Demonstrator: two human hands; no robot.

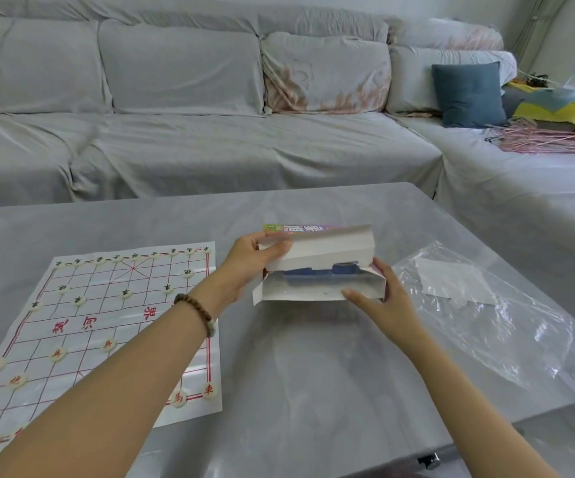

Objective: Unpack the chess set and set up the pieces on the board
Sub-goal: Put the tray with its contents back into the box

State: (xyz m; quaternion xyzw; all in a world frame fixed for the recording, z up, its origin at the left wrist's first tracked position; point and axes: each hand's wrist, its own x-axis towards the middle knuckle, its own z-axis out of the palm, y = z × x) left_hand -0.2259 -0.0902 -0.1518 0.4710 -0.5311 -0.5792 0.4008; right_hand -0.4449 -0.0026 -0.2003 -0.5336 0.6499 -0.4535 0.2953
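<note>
One carton (pixel 317 293), blue case (pixel 313 272) inside | left hand (pixel 250 260) fingers pinch lid (pixel 327 244) | right hand (pixel 382 301) fingers grip carton

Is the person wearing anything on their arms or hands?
Both arms are bare, with no sleeves in view. The left hand has a bracelet at its wrist, made of round dark brown beads with a pale one among them. The right hand and its wrist wear nothing. No rings or gloves show.
</note>
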